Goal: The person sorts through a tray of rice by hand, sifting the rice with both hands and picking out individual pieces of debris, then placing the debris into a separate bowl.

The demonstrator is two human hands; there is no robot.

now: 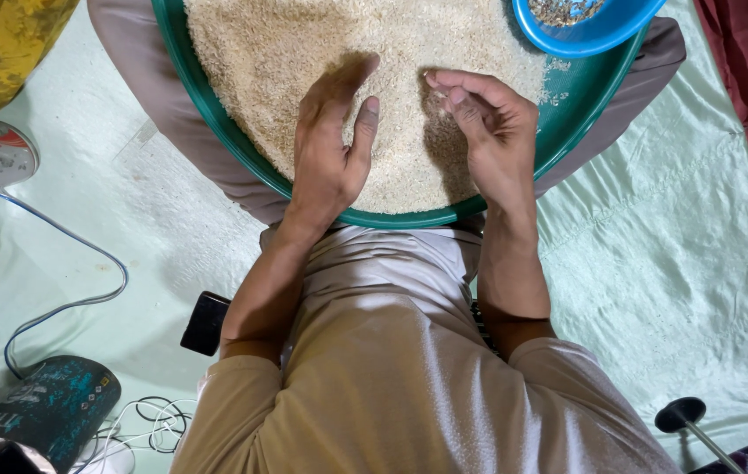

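Note:
A wide green tray [216, 118] rests on my lap, heaped with pale rice grains [304, 53]. My left hand [330, 132] lies flat on the rice with fingers stretched forward and apart. My right hand [484, 123] hovers over the grains at the right, fingers curled with the thumb and fingertips pinched together; something tiny may be between them, too small to tell. A blue bowl [593, 35] with dark bits inside sits at the tray's far right rim.
A pale green cloth [672, 246] covers the floor. A yellow container [1, 44] stands far left. A dark phone [205, 323] lies by my left elbow, with cables [67, 298] and a dark cylinder [53, 408] at lower left. A black stand [681, 412] is lower right.

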